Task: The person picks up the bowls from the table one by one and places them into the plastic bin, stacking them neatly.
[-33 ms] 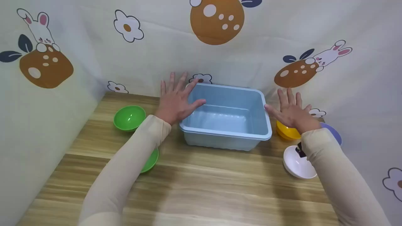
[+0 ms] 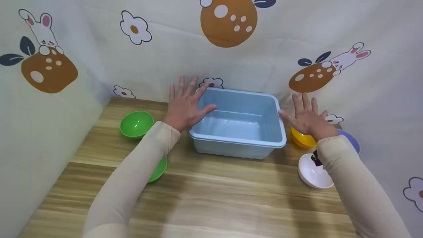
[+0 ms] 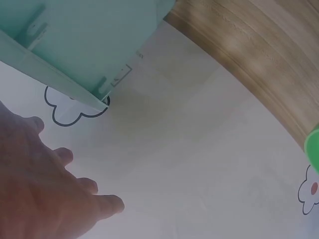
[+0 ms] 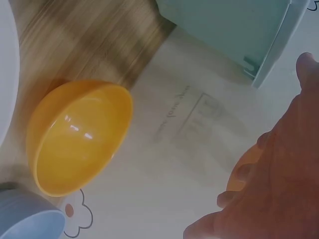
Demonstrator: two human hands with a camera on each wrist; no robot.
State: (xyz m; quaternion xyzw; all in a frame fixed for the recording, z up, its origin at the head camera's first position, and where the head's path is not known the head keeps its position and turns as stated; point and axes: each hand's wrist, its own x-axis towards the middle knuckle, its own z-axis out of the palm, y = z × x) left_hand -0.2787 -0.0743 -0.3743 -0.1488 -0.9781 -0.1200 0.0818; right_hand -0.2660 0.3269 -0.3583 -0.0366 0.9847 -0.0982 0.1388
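A light blue plastic tub (image 2: 237, 141) stands empty at the back of the wooden table (image 2: 211, 198). My left hand (image 2: 184, 106) lies open with spread fingers against the tub's left rim, the thumb reaching over the edge. My right hand (image 2: 305, 117) is open too, its thumb touching the tub's right rim. In the left wrist view the left hand (image 3: 45, 194) hovers beside the tub's corner (image 3: 84, 40). The right wrist view shows the right hand (image 4: 269, 184) above a yellow bowl (image 4: 75, 139), near the tub's wall (image 4: 234, 30).
A green bowl (image 2: 136, 124) sits left of the tub, and a second green bowl (image 2: 159, 169) peeks from under my left forearm. On the right are a yellow bowl (image 2: 301, 140), a blue-purple bowl (image 2: 353, 141) and a white bowl (image 2: 312, 174). Patterned cloth walls enclose the table.
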